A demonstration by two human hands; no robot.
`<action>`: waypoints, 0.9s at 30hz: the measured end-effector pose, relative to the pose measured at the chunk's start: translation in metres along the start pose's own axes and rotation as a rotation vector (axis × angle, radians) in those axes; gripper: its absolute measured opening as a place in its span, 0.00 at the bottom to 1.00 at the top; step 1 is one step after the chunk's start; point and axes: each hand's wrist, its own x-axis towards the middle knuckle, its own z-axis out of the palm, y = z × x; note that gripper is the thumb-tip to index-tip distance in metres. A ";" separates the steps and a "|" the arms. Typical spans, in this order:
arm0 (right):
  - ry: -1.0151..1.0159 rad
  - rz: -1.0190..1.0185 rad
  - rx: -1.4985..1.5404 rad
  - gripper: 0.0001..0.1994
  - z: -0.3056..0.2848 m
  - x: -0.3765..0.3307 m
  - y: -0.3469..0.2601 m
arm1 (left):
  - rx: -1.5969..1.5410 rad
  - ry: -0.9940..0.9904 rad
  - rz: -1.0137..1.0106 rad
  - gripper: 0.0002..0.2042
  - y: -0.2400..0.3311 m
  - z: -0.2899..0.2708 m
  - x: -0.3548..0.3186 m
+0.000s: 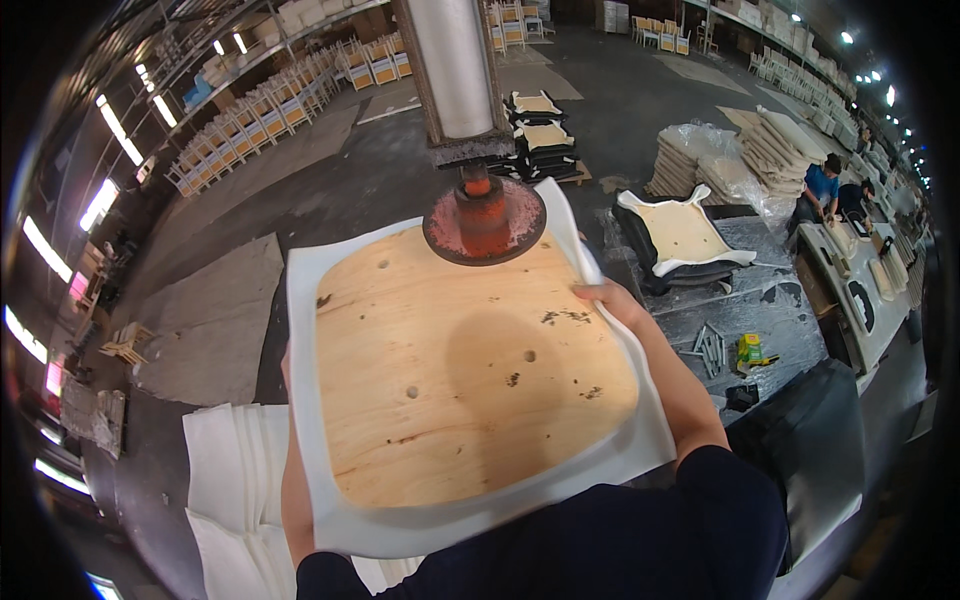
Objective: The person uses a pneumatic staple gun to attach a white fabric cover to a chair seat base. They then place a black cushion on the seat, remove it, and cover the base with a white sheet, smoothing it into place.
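A plywood chair seat panel lies on a larger white foam sheet, whose rim shows all round it. My right hand is closed on the far right edge, its thumb on top of the foam and its other fingers mostly hidden. At the left edge only a sliver of my left hand shows; it holds that side, its fingers hidden behind the foam. A round reddish metal press disc hangs over the panel's far edge; I cannot tell whether it touches. Dark holes and knots mark the wood.
A thick metal cylinder carries the disc. White foam sheets are stacked at the lower left. At right, a plastic-covered table bears a dark-covered seat, metal pieces and a yellow-green box. People work beyond.
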 end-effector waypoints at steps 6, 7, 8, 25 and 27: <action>0.173 -0.067 -0.098 0.26 -0.030 -0.019 0.017 | -0.096 -0.102 -0.047 0.29 -0.058 -0.001 0.057; 0.216 -0.055 -0.163 0.27 -0.028 -0.017 0.021 | -0.109 -0.099 -0.045 0.29 -0.067 -0.008 0.060; 0.256 -0.043 -0.227 0.27 -0.027 -0.014 0.025 | -0.119 -0.093 -0.041 0.29 -0.075 -0.016 0.062; 0.429 0.034 -0.629 0.30 -0.072 0.006 0.042 | -0.236 -0.190 -0.028 0.31 -0.148 -0.043 0.111; 0.415 0.053 -0.645 0.31 -0.075 0.016 0.048 | -0.228 -0.171 -0.019 0.32 -0.152 -0.055 0.117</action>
